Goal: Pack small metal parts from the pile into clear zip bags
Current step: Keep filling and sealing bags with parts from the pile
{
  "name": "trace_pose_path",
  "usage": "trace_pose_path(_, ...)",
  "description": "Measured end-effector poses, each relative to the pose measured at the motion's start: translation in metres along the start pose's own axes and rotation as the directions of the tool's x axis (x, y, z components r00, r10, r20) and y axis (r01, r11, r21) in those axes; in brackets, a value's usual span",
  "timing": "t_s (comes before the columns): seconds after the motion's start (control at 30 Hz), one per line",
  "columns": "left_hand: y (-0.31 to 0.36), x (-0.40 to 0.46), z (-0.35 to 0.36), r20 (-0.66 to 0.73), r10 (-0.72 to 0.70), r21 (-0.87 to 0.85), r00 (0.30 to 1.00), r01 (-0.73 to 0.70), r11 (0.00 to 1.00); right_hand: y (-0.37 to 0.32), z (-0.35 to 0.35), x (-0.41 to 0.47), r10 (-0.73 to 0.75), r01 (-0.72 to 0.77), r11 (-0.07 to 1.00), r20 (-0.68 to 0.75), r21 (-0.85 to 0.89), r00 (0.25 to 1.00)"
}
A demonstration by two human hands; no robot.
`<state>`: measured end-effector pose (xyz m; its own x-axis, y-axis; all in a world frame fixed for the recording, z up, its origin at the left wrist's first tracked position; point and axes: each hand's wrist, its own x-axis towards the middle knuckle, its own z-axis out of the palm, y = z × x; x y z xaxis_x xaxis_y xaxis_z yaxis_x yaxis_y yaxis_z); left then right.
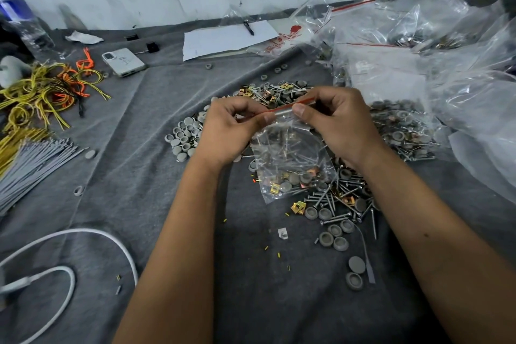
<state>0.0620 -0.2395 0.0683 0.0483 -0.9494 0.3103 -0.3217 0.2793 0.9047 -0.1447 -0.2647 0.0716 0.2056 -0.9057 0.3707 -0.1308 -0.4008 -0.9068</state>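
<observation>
A clear zip bag (pixel 290 165) with a red strip along its top hangs between my hands above the grey cloth. It holds screws, grey caps and brass clips settled at its bottom. My left hand (pixel 229 131) pinches the left end of the zip strip. My right hand (pixel 337 123) pinches the right end, thumb on the front of the strip. The pile of screws, grey caps and brass clips (pixel 340 198) lies under and around the bag, spreading back past my hands.
Filled and empty clear bags (pixel 418 45) heap up at the right. Yellow and orange wires (pixel 47 89), grey ties (pixel 33 165), a white phone (pixel 124 61) and a white cable (pixel 69 268) lie at the left. Paper with a pen (pixel 226 36) sits at the back.
</observation>
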Motion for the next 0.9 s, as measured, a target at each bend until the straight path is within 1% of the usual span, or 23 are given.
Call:
trace_pose_path(0.1, -0.001, 0.001, 0.0, 0.018, -0.001, 0.005, 1.0, 0.001, 1.0, 0.0, 0.001, -0.001, -0.011, 0.011, 0.999, 0.0, -0.042, 1.0)
trace_pose_path(0.23, -0.004, 0.002, 0.002, -0.015, 0.0, -0.047, 1.0, -0.001, 0.999, 0.0, 0.002, 0.0, 0.011, -0.011, 1.0, -0.051, 0.003, 0.999)
trace_pose_path(0.37, -0.006, 0.001, 0.001, -0.056, -0.046, -0.149, 0.997, 0.038, 0.988, 0.001, 0.0, 0.001, -0.002, 0.002, 1.0, -0.065, 0.009, 0.998)
trace_pose_path(0.57, -0.009, 0.004, 0.0, -0.059, -0.046, -0.147, 0.997, 0.037, 0.989, 0.001, 0.002, 0.0, 0.002, 0.001, 1.0, -0.074, 0.029, 0.997)
trace_pose_path(0.73, -0.013, 0.002, 0.001, -0.072, -0.105, -0.268, 0.992, 0.082, 0.96, 0.003, -0.002, 0.001, 0.025, -0.019, 0.998, -0.103, 0.057, 0.994)
trace_pose_path(0.9, -0.013, 0.003, -0.001, -0.071, -0.129, -0.289, 0.989, 0.103, 0.952, 0.005, 0.0, 0.002, 0.029, -0.024, 0.998, -0.093, 0.05, 0.995)
